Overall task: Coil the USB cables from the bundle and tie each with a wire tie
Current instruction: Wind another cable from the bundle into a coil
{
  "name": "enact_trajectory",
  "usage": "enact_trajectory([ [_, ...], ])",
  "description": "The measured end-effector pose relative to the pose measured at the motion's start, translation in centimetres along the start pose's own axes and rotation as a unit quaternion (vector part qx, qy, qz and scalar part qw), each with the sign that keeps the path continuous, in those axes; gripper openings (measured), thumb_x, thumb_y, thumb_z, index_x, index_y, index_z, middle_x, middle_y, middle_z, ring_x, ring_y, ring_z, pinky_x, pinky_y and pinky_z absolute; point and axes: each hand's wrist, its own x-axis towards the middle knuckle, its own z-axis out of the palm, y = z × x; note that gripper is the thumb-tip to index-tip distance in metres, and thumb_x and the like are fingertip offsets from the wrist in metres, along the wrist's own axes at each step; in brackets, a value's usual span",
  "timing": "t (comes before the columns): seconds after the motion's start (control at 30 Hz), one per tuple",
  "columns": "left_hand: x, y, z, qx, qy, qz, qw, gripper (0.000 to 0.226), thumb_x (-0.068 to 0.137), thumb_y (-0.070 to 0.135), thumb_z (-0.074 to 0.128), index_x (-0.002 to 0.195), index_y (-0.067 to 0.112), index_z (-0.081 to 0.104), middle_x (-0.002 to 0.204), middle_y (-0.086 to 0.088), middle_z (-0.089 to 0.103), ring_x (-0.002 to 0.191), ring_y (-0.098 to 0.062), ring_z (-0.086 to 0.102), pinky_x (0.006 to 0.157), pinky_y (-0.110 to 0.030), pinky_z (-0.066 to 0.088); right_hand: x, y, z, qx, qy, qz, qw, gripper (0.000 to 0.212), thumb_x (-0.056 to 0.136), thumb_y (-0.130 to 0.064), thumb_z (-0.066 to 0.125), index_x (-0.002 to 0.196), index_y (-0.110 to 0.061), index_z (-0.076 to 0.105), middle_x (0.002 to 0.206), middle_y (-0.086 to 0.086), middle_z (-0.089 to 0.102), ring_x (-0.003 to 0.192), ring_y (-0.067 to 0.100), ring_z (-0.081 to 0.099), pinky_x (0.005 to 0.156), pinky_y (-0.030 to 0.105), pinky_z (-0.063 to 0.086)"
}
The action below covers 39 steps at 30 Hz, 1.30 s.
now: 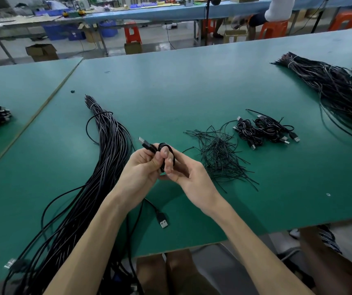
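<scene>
While left hand (141, 167) and right hand (189, 177) are both pinching one cable coil (169, 155) above mid-table, two bundles are lying out: left bundle (109, 145) beside the hands, far bundle (341, 90) toward the right edge. One wire tie pile (219, 154) and one heap of finished coils (264, 130) (count unclear) are sitting right. One loose plug (162, 220) is lying near the front edge; bare table (192, 81) is showing beyond.

The green table (171, 86) carries a long bundle of black USB cables (107, 150) on its left, running from far to the near edge, with a loose USB plug (162, 220) just beside it. Right of centre lie scattered wire ties (219, 154), then a heap of coiled cables (264, 130); far right lies a second bundle (341, 92), seemingly alike.
</scene>
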Motion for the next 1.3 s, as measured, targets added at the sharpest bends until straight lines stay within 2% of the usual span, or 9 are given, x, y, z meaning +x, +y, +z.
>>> enact_trajectory([
  [0.13, -0.08, -0.02, -0.14, 0.008, 0.008, 0.003, 1.0, 0.02, 0.101, 0.007, 0.045, 0.092, 0.004, 0.062, 0.079, -0.003, 0.065, 0.072, -0.014, 0.061, 0.078, -0.024, 0.053, -0.14, -0.12, -0.04, 0.005, 0.051, -0.024, 0.998, 0.046, 0.092, 0.014, 0.064, 0.126, -0.018, 0.066, 0.113, 0.005, 0.071, 0.105, 0.006, 0.07, 0.095, 0.022, 0.055],
  [0.23, -0.1, -0.28, 0.04, 0.027, 0.026, 0.018, 0.999, 0.027, 0.098, 0.008, 0.05, 0.091, 0.011, 0.076, 0.085, -0.007, 0.072, 0.079, -0.017, 0.068, 0.083, -0.027, 0.056, -0.09, 0.11, 0.04, -0.006, 0.067, -0.029, 0.997, 0.044, 0.091, 0.011, 0.067, 0.127, -0.013, 0.068, 0.097, -0.013, 0.068, 0.1, 0.007, 0.067, 0.1, 0.03, 0.055],
  [0.3, -0.13, -0.27, 0.01, 0.024, 0.017, 0.02, 0.999, 0.027, 0.099, 0.007, 0.049, 0.093, 0.009, 0.075, 0.093, -0.012, 0.073, 0.085, -0.021, 0.07, 0.087, -0.03, 0.056, -0.09, 0.08, 0.02, -0.002, 0.081, -0.029, 0.996, 0.043, 0.089, 0.012, 0.069, 0.125, -0.012, 0.069, 0.089, -0.017, 0.065, 0.095, 0.005, 0.065, 0.096, 0.028, 0.056],
  [0.4, -0.11, 0.09, -0.18, 0.008, -0.014, 0.018, 1.0, 0.024, 0.101, 0.006, 0.047, 0.093, 0.006, 0.071, 0.099, -0.017, 0.071, 0.091, -0.025, 0.07, 0.091, -0.033, 0.055, -0.22, -0.15, 0.02, 0.004, 0.099, -0.041, 0.994, 0.046, 0.085, 0.013, 0.073, 0.118, -0.019, 0.071, 0.097, -0.005, 0.071, 0.099, 0.006, 0.068, 0.088, 0.025, 0.058],
  [0.53, -0.09, 0.02, 0.22, 0.039, -0.004, 0.048, 0.998, 0.017, 0.097, 0.02, 0.057, 0.086, 0.014, 0.068, 0.089, -0.01, 0.068, 0.085, -0.023, 0.064, 0.086, -0.032, 0.053, -0.23, -0.21, 0.09, 0.014, 0.103, -0.058, 0.993, 0.051, 0.085, 0.017, 0.07, 0.122, -0.018, 0.072, 0.11, 0.009, 0.068, 0.105, 0.012, 0.068, 0.089, 0.027, 0.059],
  [0.7, -0.03, -0.38, 0.69, 0.065, 0.016, 0.056, 0.996, 0.017, 0.096, 0.023, 0.059, 0.085, 0.016, 0.07, 0.089, -0.01, 0.067, 0.085, -0.022, 0.063, 0.087, -0.031, 0.051, -0.18, -0.21, 0.05, -0.006, 0.119, -0.065, 0.991, 0.051, 0.085, 0.012, 0.073, 0.113, -0.031, 0.071, 0.111, 0.004, 0.069, 0.105, 0.017, 0.069, 0.092, 0.038, 0.06],
  [1.0, -0.15, -0.31, 0.57, 0.039, 0.031, 0.035, 0.998, 0.021, 0.098, 0.023, 0.057, 0.085, 0.014, 0.071, 0.082, -0.007, 0.062, 0.078, -0.02, 0.057, 0.082, -0.028, 0.05, -0.43, -0.43, 0.26, -0.022, 0.124, -0.077, 0.989, 0.045, 0.085, 0.012, 0.072, 0.112, -0.024, 0.071, 0.105, 0.005, 0.07, 0.096, 0.019, 0.069, 0.078, 0.028, 0.06],
  [1.13, -0.09, -0.31, 0.43, -0.014, 0.054, 0.016, 0.998, 0.027, 0.099, 0.012, 0.05, 0.088, 0.012, 0.076, 0.086, -0.006, 0.069, 0.079, -0.015, 0.066, 0.085, -0.027, 0.057, -0.43, -0.38, 0.15, -0.004, 0.12, -0.065, 0.991, 0.046, 0.081, 0.011, 0.076, 0.112, -0.022, 0.072, 0.102, -0.001, 0.073, 0.096, 0.016, 0.069, 0.079, 0.028, 0.06],
  [1.3, -0.17, -0.27, 0.53, -0.001, 0.038, 0.021, 0.999, 0.026, 0.101, 0.012, 0.047, 0.087, 0.01, 0.069, 0.09, -0.008, 0.067, 0.084, -0.018, 0.064, 0.087, -0.028, 0.054, -0.32, -0.24, 0.22, -0.006, 0.126, -0.057, 0.99, 0.048, 0.08, 0.008, 0.078, 0.111, -0.027, 0.071, 0.101, -0.006, 0.073, 0.098, 0.015, 0.069, 0.081, 0.029, 0.059],
])
